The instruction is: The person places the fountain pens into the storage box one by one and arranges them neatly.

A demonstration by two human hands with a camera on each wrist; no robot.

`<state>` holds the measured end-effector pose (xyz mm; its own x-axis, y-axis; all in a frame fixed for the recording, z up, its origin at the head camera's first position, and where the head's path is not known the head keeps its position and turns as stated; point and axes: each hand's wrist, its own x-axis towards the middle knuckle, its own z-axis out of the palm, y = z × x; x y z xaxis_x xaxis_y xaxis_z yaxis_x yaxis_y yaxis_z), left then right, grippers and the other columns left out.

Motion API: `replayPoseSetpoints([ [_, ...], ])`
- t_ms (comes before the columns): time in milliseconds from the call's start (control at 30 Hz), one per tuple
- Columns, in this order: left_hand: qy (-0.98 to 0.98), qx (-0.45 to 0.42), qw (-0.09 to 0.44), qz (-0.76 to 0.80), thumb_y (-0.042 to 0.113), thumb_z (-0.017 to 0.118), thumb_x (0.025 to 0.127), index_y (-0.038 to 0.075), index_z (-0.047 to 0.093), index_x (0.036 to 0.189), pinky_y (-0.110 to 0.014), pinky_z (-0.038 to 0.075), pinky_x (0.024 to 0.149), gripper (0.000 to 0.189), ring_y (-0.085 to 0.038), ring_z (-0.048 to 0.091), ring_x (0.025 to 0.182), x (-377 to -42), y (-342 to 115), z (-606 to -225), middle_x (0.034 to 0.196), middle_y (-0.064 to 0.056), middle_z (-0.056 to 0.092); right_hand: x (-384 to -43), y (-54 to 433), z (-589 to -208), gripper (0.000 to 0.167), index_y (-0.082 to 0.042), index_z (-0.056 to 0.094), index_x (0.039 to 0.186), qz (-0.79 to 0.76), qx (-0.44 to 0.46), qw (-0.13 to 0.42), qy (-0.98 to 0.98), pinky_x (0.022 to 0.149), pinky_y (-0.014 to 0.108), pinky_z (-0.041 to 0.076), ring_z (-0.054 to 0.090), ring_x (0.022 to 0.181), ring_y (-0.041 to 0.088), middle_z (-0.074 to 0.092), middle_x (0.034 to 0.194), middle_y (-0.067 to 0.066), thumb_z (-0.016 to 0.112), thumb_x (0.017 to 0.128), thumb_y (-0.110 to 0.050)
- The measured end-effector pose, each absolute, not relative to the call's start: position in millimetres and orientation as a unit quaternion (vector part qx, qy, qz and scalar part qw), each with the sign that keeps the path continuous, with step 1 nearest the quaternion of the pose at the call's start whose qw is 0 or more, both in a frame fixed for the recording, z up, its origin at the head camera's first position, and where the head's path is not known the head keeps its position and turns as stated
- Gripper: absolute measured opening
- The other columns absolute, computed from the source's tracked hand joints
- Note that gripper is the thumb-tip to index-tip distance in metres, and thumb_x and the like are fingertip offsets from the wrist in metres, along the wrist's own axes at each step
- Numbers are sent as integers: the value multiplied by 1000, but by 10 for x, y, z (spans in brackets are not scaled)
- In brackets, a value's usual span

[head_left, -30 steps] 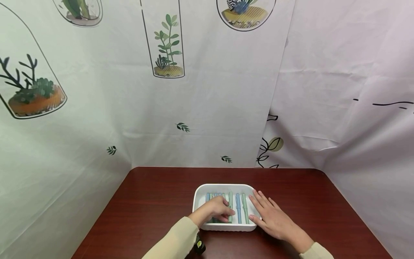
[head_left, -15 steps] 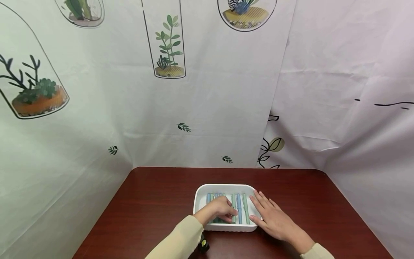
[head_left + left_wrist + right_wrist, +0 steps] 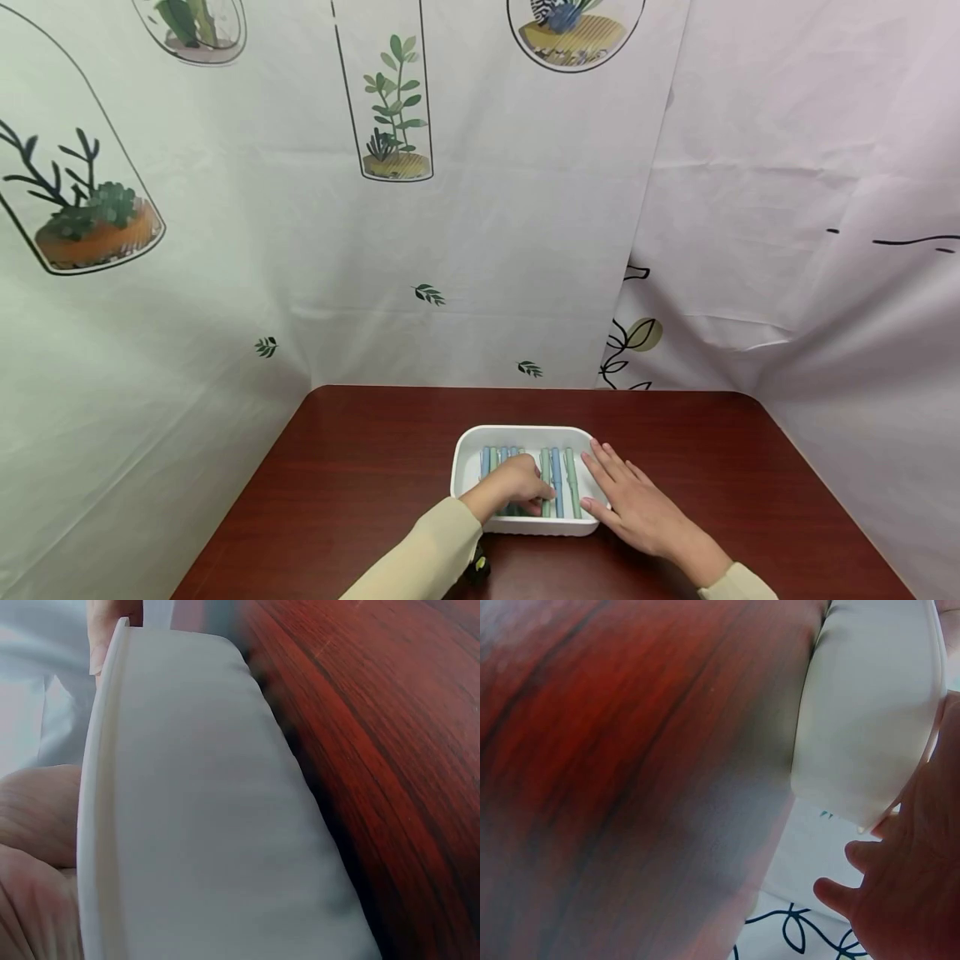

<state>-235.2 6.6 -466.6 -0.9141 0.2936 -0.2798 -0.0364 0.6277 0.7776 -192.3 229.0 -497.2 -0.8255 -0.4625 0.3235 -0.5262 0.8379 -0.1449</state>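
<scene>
A white tray (image 3: 525, 527) holds several light blue and green pens lying side by side. My left hand (image 3: 517, 483) reaches into it over the near rim, fingers curled, pinching a green pen (image 3: 545, 462) near its lower half. Just right of that lie a blue pen (image 3: 557, 471) and another green pen (image 3: 572, 483). More pens (image 3: 493, 458) stand in a row on the left, their lower parts hidden by the hand. My right hand (image 3: 637, 508) rests with straight, spread fingers on the tray's right rim. The left wrist view shows mostly the tray's outer wall (image 3: 195, 787).
A dark red-brown wooden table (image 3: 360, 467) carries the tray near its middle. Behind it hangs a pale cloth (image 3: 480, 250) printed with plants. A small black object (image 3: 477, 568) shows below the left sleeve.
My left hand has shifted slightly right, and the green pen at its fingers has moved right, closer to the blue pen. The right hand stays at the tray's rim.
</scene>
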Motion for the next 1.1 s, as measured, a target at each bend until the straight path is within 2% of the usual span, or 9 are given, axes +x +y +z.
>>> replayPoseSetpoints([
  [67,889,80,189,410,5,77,86,5,58,65,-23,54,52,28,-15,66,47,-2360,66,-4665,54,-6,61,-1923,2292,-4975,67,-6,48,151,114,261,141,-948,107,58,42,39,145,39,40,159,17,53,102,-51],
  [167,892,85,189,403,7,74,88,1,60,71,-26,56,55,23,-20,71,52,-2385,46,-4660,58,-9,62,-1924,2290,-4985,67,-6,48,150,114,260,145,-948,106,57,43,40,144,38,41,158,17,54,102,-51],
  [300,892,90,182,405,9,70,92,-9,64,93,-31,60,63,19,-25,72,55,-2421,-13,-4648,62,-11,65,-1923,2282,-4998,67,-7,48,151,118,256,140,-949,106,57,42,40,145,38,40,159,17,53,102,-52],
  [433,885,103,171,421,9,67,94,-13,60,111,-33,59,55,28,-26,71,53,-2444,-97,-4625,63,-13,68,-1920,2278,-4998,68,-7,47,152,117,254,128,-952,108,57,41,37,146,38,38,160,16,52,102,-53],
  [533,878,106,164,437,10,67,95,-12,58,119,-34,58,50,33,-26,71,54,-2449,-187,-4574,69,-13,68,-1912,2271,-4983,67,-7,48,151,118,255,122,-952,108,57,41,36,147,38,38,160,17,52,102,-53],
  [767,876,130,131,446,13,66,95,-9,56,125,-40,59,56,38,-23,69,57,-2492,-454,-4440,78,-13,70,-1950,2303,-4851,69,-7,47,152,159,254,102,-948,109,59,40,35,147,41,39,159,19,54,101,-53],
  [967,879,173,102,432,17,65,97,-5,55,133,-35,57,62,43,-24,71,75,-2517,-739,-4345,91,-4,69,-2039,2447,-4757,64,-6,52,148,158,236,130,-950,106,60,42,46,139,43,47,153,19,60,100,-48],
  [1100,894,209,72,389,20,65,97,-1,56,134,-38,56,74,43,-22,70,90,-2513,-942,-4311,103,-5,71,-2080,2561,-4733,59,-5,57,143,155,220,140,-953,104,59,43,51,134,42,54,147,19,61,100,-45],
])
